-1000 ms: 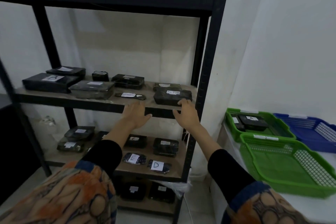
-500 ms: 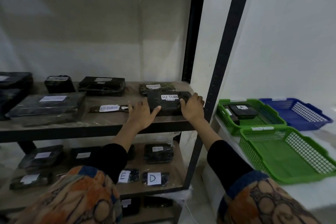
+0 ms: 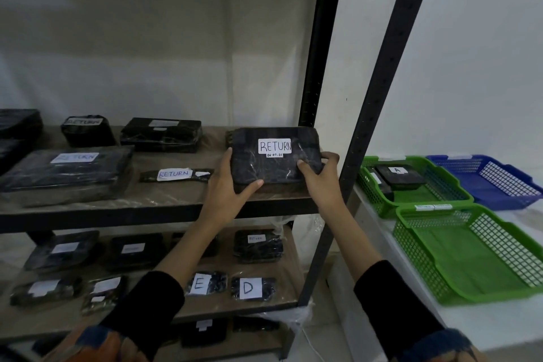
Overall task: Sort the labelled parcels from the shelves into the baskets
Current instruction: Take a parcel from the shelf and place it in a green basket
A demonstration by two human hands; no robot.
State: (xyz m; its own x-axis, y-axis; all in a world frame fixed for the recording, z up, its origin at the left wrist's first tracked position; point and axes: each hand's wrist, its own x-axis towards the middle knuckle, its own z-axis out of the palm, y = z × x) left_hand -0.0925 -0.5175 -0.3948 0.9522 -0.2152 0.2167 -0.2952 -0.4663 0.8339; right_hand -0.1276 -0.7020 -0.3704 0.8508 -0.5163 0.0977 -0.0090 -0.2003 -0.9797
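Grip: left hand and right hand both clasp the RETURN parcel, one on each short end, thumbs on its face. Parcel sits at the right end of the middle shelf, tilted up so the label faces the camera; lower edge seems at or just off the board. Long axis runs 9 to 3 o'clock, label text upright. To do it well: lift clear of the shelf lip, keep it level, swing toward 3 o'clock past the post to the baskets on the table. Basket labels unreadable, so check before dropping.
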